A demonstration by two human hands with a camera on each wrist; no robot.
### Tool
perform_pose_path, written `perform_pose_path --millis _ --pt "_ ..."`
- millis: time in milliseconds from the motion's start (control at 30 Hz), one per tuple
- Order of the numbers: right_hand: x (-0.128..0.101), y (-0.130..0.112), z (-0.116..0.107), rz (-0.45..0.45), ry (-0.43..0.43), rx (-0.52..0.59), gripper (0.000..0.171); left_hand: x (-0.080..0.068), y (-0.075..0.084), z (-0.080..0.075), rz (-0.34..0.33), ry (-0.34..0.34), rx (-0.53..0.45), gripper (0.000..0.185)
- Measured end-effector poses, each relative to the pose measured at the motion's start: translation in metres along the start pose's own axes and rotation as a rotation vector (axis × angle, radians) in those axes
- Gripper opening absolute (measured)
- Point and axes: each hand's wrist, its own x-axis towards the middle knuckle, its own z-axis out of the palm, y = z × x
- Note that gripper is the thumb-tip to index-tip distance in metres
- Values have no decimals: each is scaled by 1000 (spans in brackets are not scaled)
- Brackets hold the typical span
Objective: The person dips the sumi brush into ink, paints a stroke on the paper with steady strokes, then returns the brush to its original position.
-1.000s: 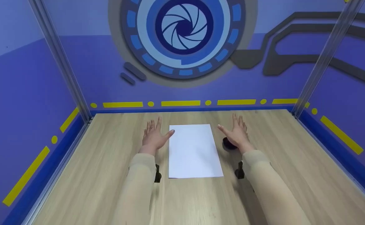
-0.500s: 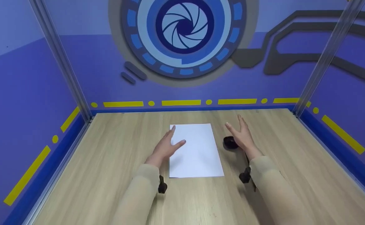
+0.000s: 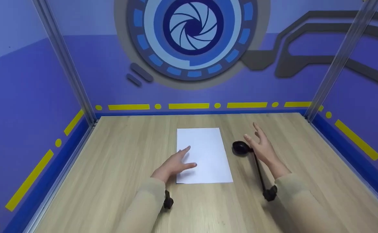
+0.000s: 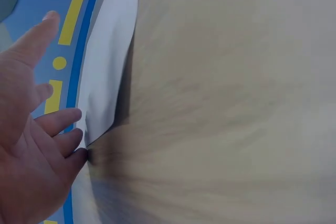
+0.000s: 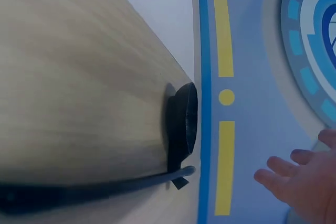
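- The counter (image 3: 117, 181) at the bottom of the frame looks like pale wood-grain laminate, smooth and matt.
- The sheet of paper (image 3: 205, 155) at centre is plain white, matt and flat.
- The black ladle (image 3: 240, 148) right of centre looks like plastic with a slight sheen.
- The corner posts (image 3: 64, 61) look like brushed metal.

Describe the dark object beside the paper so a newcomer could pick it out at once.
On the wooden table, find the white sheet of paper at centre. Just right of it, beside the open right hand, lies a black ladle: a round bowl with a thin handle running toward the viewer, the only dark item there.
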Motion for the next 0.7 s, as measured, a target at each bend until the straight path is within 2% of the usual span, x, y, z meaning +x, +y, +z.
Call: perform_pose_path --millis 167,367,700 --pt "-18 2 -6 -87 -4 -47 75 -1 -5 2 15 -21 26 88" --pt "-38 11 -12 -138 -20 -96 72 -5 -11 5 74 -36 53 86" --pt "-59 24 -24 -254 -2 -245 71 -7 -15 6 80 -38 96 81"
